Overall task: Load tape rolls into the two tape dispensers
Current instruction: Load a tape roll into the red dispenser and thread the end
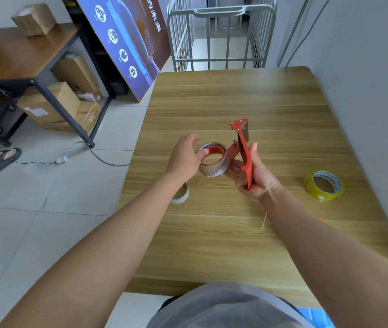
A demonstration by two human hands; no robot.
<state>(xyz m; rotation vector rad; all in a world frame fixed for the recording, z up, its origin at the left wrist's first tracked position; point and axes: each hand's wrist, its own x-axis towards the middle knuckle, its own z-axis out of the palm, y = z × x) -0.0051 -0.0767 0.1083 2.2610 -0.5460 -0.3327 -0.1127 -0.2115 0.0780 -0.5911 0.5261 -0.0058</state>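
My right hand [257,176] grips the handle of a red tape dispenser [241,143], held above the wooden table [235,102] with its blade end pointing away from me. A brown tape roll [214,170] sits around the dispenser's red hub, and my left hand [186,157] holds the roll with the thumb on its inner rim. A yellowish clear tape roll [324,184] lies flat on the table to the right. An empty white cardboard core [181,194] rests near the table's left edge, partly hidden by my left forearm. Something orange [268,215] peeks out from under my right forearm.
A grey wall runs along the table's right side. A metal cage trolley [221,36] stands beyond the far edge. On the left are a dark-framed shelf table [22,58] with cardboard boxes, a blue poster board [129,43], a floor cable and another person's sandalled foot [3,159].
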